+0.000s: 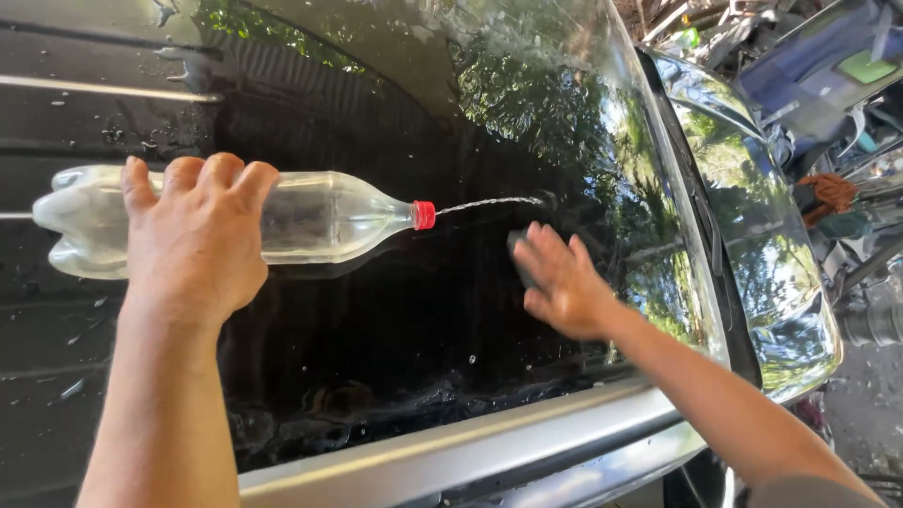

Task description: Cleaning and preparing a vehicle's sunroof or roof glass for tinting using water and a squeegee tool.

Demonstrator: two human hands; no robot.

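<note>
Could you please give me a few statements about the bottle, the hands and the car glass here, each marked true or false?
1. The left hand grips a clear plastic bottle lying sideways. True.
2. The bottle's cap is blue. False: it is red.
3. A thin water jet leaves the cap. True.
4. The right hand hangs clear of the car window. False: it presses on the glass.

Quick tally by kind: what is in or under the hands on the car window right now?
Clear plastic bottle with red cap, gripped by left hand: 1
Dark pad pressed on the car window under right hand: 1
Thin water jet from the cap: 1
Total: 3
</note>
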